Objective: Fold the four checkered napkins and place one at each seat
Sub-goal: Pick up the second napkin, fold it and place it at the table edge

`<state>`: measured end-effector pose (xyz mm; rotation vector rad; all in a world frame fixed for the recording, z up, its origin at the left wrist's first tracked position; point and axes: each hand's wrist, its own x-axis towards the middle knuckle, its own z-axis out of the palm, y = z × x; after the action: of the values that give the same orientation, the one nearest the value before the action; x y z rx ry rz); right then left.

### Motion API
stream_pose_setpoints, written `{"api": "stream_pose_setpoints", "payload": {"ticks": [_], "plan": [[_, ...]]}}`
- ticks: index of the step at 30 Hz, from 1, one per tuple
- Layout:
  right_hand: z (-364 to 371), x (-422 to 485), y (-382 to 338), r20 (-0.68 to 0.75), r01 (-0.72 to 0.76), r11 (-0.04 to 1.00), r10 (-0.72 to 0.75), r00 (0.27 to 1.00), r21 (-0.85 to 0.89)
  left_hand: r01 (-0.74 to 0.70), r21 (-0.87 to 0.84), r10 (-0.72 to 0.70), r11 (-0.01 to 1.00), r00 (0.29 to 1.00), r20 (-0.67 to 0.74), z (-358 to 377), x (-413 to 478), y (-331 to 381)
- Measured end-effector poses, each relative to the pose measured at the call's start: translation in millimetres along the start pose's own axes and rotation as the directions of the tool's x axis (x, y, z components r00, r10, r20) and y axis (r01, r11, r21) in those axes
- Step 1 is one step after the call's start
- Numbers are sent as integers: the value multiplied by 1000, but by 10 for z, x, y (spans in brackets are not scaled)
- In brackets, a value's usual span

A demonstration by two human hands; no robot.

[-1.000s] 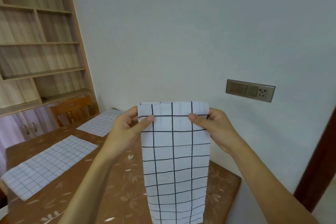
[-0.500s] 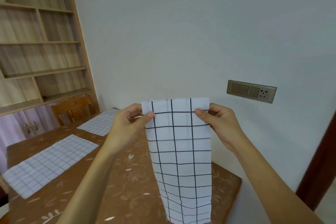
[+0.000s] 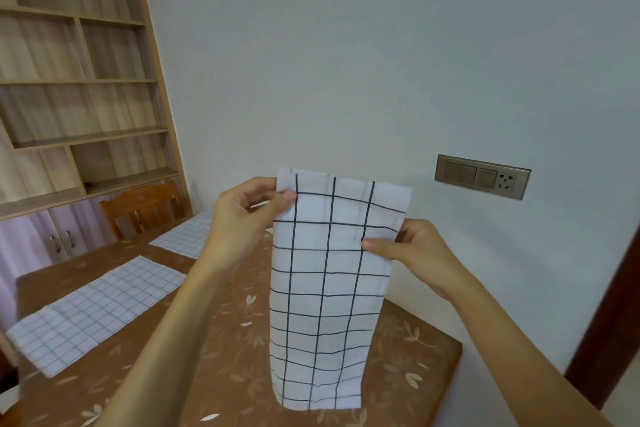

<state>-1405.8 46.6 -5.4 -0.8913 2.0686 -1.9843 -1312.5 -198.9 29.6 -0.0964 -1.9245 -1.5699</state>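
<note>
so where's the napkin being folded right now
The napkin hangs mid-view over the table, left hand pinching its top-left corner, right hand its right edge.

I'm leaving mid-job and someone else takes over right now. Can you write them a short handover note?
Left hand pinches the held napkin at its top left corner; right hand pinches its right edge, lower down. It hangs as a long strip over the table.
Done: near napkin and far napkin lie flat along the table's left side, the far one by a chair.
Left: finish folding the held one, set it at a seat; fourth napkin not in view.
</note>
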Motion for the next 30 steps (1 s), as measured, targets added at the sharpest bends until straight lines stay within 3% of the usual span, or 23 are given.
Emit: {"api": "stream_pose_setpoints", "payload": {"ticks": [5, 10, 15, 20, 24, 30], "plan": [[-47, 55, -49, -87, 66, 997, -64, 994, 25, 113, 196, -154, 974, 966, 208, -103, -60, -219], [-114, 70, -73, -97, 105, 994, -105, 990, -2, 12, 236, -60, 972, 979, 196, -45, -104, -178], [-190, 38, -128, -41, 278, 953, -284, 958, -119, 46, 129, -67, 991, 984, 165, -34, -49, -144], [-193, 2, -167, 4, 285, 953, -286, 958, -103, 50, 8, -51, 999, 992, 118, -34, -48, -126], [-192, 2, -154, -15, 294, 946, -298, 954, -136, 78, -61, -68, 995, 985, 158, -57, -43, -144], [-260, 40, -146, -35, 290, 925, -307, 951, -245, 116, -66, -101, 991, 976, 193, -86, -34, -154]]}}
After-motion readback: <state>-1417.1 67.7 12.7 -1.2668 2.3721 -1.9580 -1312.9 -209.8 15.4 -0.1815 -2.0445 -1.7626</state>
